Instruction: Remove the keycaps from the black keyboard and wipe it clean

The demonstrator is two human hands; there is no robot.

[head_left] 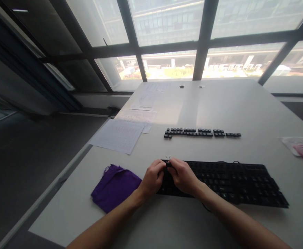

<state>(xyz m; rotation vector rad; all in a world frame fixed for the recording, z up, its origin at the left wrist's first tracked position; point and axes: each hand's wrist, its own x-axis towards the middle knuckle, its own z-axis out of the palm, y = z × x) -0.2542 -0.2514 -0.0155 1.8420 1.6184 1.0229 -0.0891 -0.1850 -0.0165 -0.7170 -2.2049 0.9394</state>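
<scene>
A black keyboard (234, 183) lies on the white table, its left end under my hands. My left hand (154, 174) and my right hand (181, 174) meet over its upper left part, fingers pinched together. Between the fingertips is a small black keycap (168, 164), held from both sides. A thin wire tool (168, 158) with two pale prongs sticks up just beyond the fingertips; the rest of it is hidden. Removed black keycaps (190, 133) stand in rows on the table behind the keyboard.
A folded purple cloth (116, 188) lies left of my left forearm. Printed papers (119, 135) spread along the table's left edge. At the far right is a clear bag (290, 143) with something pink. Windows stand behind the table (219, 103).
</scene>
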